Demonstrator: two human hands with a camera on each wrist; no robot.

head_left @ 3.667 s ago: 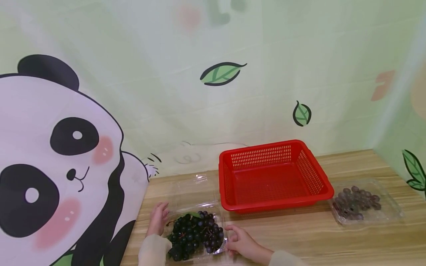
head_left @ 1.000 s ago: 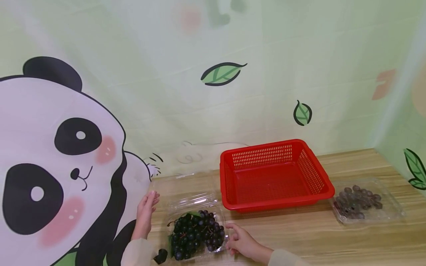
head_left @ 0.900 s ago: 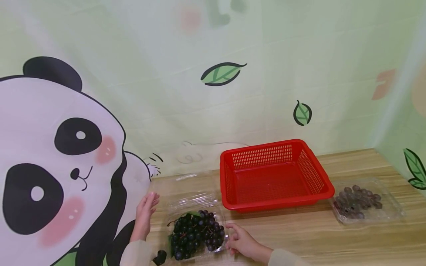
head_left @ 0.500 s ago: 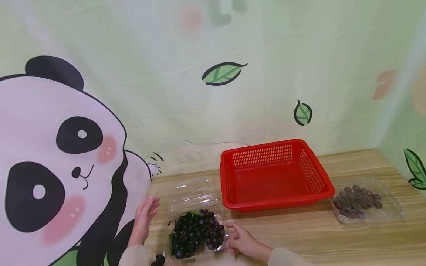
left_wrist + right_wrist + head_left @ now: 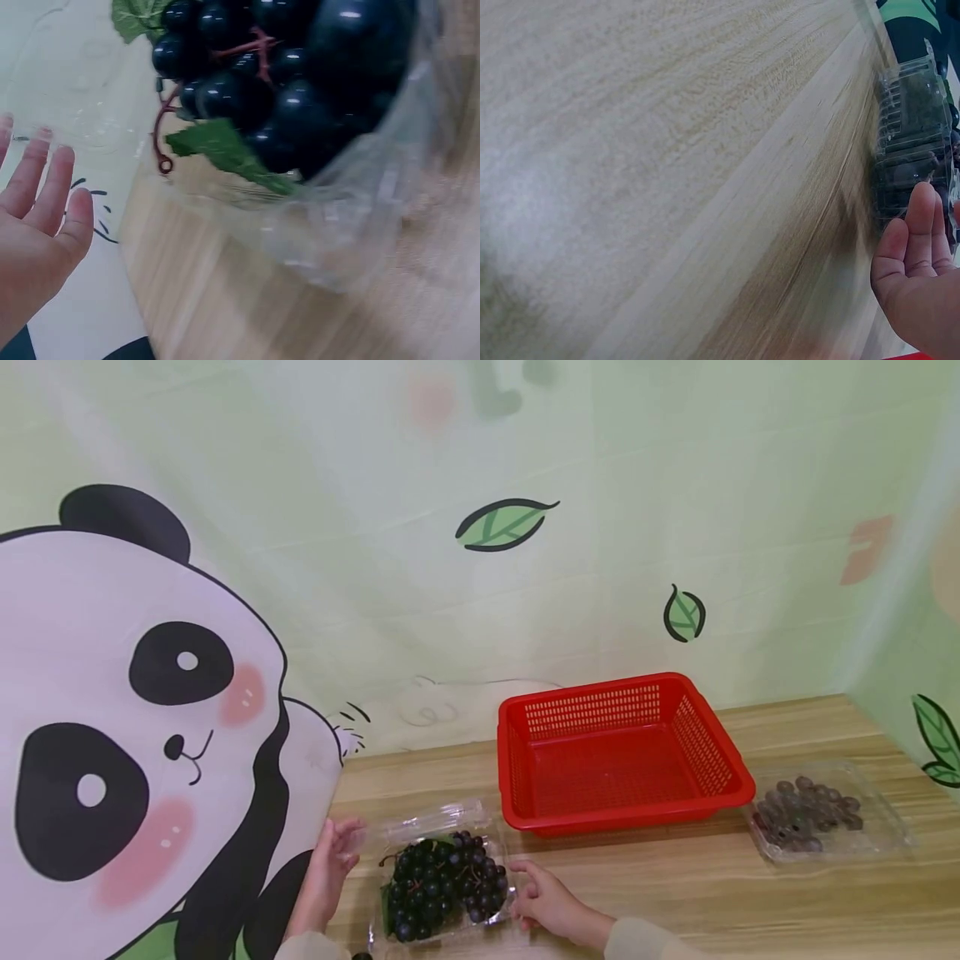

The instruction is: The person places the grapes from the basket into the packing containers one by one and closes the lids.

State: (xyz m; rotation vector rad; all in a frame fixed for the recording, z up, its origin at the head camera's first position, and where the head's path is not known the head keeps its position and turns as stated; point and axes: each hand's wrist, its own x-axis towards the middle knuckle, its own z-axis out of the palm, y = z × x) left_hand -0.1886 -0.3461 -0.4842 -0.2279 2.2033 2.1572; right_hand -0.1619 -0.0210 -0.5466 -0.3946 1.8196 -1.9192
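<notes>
A clear plastic clamshell box [image 5: 911, 109] with dark grapes [image 5: 438, 887] and green leaves stands at the front left of the table in the head view. Its hinged lid [image 5: 450, 817] stands raised at the back. My left hand [image 5: 330, 870] is at the lid's left side with fingers spread; in the left wrist view the fingertips [image 5: 60, 161] look to be against the clear plastic, though contact is hard to make out. My right hand [image 5: 551, 903] rests its fingers against the box's right side, nearly straight in the right wrist view.
A red plastic basket [image 5: 738, 789] stands behind and to the right of the box. A second clear box [image 5: 877, 827] with purple grapes [image 5: 806, 814] lies at the far right of the wooden table [image 5: 637, 877]. A panda-printed cloth [image 5: 97, 677] hangs along the left and back.
The lid has swung up from lying back, its far edge now nearer the grapes. My left hand went out leftward, then moved slightly back toward the box. The right hand has stayed in place.
</notes>
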